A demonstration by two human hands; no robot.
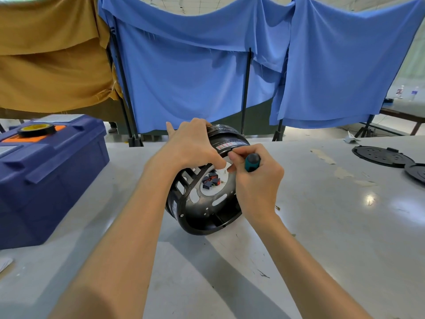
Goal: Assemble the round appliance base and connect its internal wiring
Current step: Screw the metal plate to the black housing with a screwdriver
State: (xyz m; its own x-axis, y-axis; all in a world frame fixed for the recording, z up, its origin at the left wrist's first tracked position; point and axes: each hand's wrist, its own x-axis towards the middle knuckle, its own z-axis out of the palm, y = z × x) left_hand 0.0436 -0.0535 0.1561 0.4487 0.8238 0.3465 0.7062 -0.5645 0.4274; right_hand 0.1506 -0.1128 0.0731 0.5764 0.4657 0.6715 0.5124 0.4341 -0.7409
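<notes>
Mid-counter, straight ahead of the wearer: black round metal appliance base [202,203] tipped up on its edge on the pale grey counter [322,226]. Its open mouth is turned toward the wearer, its slotted wall to the left. Judged axis of the drum: away from the wearer, tilted upward. Small red-and-black rocker switches [211,179] show through the central hole of the inner plate.

Left hand [193,146] clasps the top of the base. The palm lies over the outer wall and the thumb is hooked inside the rim, holding the tilt.

Right hand [257,180] has its fingers [236,168] curled round a teal-and-black-handled screwdriver [252,162]. The butt of the handle points back and up toward the wearer. Shaft and tip are hidden behind the fingers, so I cannot tell whether the tip is seated.

Key relation: the work point lies just ahead and left of the right fingers, at the upper inside of the base, close under the left thumb. The two hands nearly meet there. The right hand is the working one; the driver's long axis appears to run into the drum, roughly along its axis.

Judgement: a fastening step on the inner plate, wiring not yet closed in.

Off to the sides: dark blue plastic toolbox [46,180] at left carrying a black tape roll with a yellow core [36,129]; flat black perforated round covers [379,156] far right.
</notes>
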